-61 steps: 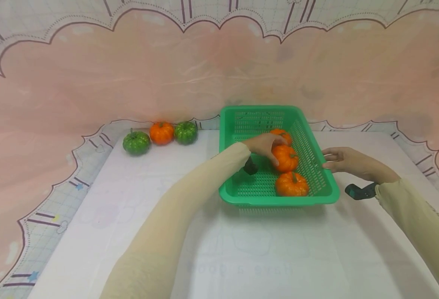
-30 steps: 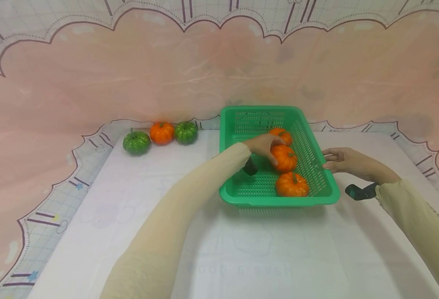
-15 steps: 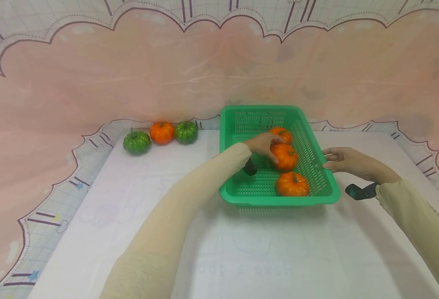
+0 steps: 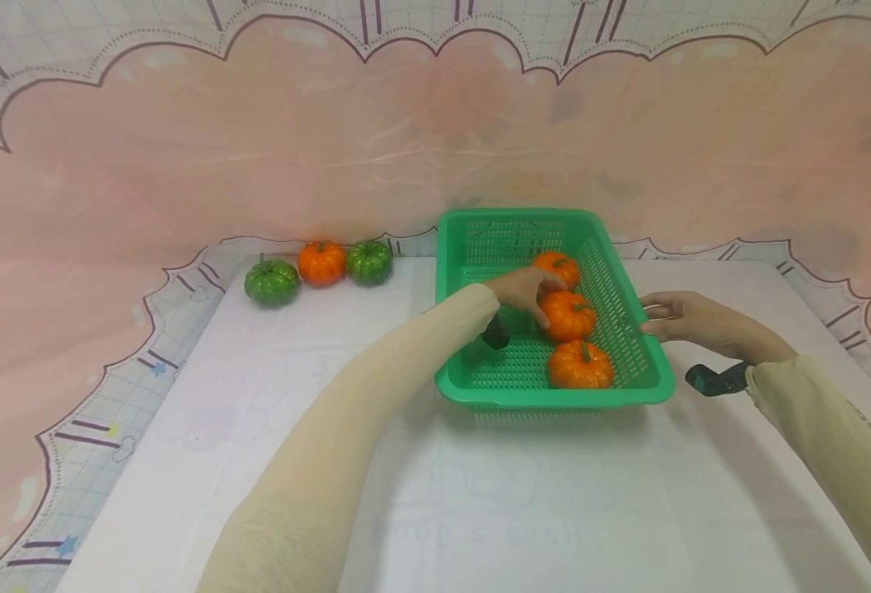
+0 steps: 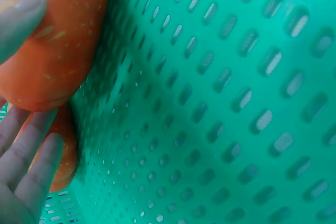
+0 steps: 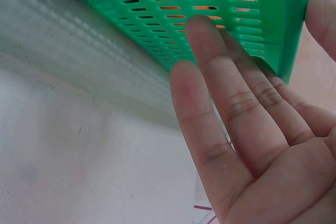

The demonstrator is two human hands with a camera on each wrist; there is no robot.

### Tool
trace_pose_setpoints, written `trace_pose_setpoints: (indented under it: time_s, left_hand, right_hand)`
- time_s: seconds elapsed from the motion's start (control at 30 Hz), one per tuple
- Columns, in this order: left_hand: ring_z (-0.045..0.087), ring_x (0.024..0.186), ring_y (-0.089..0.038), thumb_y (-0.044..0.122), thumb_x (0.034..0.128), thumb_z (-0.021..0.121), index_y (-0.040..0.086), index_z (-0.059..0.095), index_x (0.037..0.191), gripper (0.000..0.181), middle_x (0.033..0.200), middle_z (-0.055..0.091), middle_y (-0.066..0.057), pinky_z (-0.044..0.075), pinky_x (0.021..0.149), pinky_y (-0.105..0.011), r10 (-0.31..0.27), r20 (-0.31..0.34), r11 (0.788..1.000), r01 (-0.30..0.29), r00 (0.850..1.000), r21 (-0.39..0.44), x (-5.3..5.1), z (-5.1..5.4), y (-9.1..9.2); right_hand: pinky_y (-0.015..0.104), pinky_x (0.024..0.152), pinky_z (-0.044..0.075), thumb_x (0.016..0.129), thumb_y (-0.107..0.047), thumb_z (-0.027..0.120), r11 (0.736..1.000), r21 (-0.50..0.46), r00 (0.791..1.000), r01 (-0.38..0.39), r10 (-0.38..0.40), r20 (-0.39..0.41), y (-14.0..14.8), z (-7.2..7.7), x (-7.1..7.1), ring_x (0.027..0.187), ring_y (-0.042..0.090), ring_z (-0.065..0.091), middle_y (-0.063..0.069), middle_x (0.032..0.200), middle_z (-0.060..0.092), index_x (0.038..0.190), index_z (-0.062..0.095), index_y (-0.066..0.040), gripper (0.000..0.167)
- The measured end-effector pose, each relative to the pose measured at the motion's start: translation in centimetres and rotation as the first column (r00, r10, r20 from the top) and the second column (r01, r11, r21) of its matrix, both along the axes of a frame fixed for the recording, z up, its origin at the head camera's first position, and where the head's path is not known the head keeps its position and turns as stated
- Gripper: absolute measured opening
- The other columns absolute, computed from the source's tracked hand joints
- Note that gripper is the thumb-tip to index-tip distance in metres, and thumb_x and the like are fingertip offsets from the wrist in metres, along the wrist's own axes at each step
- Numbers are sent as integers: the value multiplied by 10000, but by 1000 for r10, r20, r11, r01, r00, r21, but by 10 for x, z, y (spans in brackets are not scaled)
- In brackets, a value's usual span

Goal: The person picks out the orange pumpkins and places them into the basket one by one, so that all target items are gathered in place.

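In the head view, three orange pumpkins lie in a green plastic basket [image 4: 546, 399]. My left hand [image 4: 520, 290] reaches over the basket's left side and holds the middle orange pumpkin [image 4: 568, 316]. In the left wrist view the thumb [image 5: 23, 19] lies across this pumpkin, with the fingers at its other side. The far pumpkin [image 4: 556, 268] is partly hidden by the hand; the near pumpkin [image 4: 580, 366] sits in the front right corner. My right hand [image 4: 690, 317] holds the basket's right rim, fingers along the outer wall and thumb at the edge.
A green pumpkin [image 4: 272, 282], an orange pumpkin [image 4: 321, 263] and another green pumpkin [image 4: 369, 263] stand in a row at the back left of the white table [image 4: 294, 371]. A patterned pink sheet [image 4: 331, 140] rises behind the table.
The middle pumpkin has shifted slightly toward the right and the near side since half a second ago, having moved a little left before. Both hands and the basket stay nearly still.
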State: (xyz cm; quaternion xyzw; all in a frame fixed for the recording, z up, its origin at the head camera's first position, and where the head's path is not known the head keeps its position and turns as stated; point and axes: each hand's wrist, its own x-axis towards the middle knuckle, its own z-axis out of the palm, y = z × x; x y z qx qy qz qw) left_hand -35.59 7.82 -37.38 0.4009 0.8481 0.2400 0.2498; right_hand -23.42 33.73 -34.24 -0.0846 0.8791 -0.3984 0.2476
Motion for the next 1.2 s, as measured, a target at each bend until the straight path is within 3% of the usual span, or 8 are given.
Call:
trace_pose_setpoints:
  time_s: [0.77, 1.2]
  left_hand:
    - [437, 1317, -188, 117, 791, 749, 80, 435, 1399, 685, 1450, 447, -69, 393, 1064, -223, 23, 43, 997, -26, 999, 71, -6, -3, -1]
    - [484, 1281, -208, 154, 807, 738, 78, 420, 1409, 685, 1458, 437, -74, 453, 992, -208, 46, 101, 986, -62, 994, 154, 0, 4, -4]
  right_hand:
    - [477, 986, 471, 963, -231, 524, 1000, -2, 1000, -5, 5, -1, 1, -1, -1, 1193, 342, 537, 323, 1412, 385, 1434, 211, 96, 653]
    - [445, 978, 486, 960, -234, 530, 1000, -5, 1000, -2, 2, 1, 2, -2, -1, 1150, 245, 580, 312, 1405, 405, 1431, 227, 89, 647]
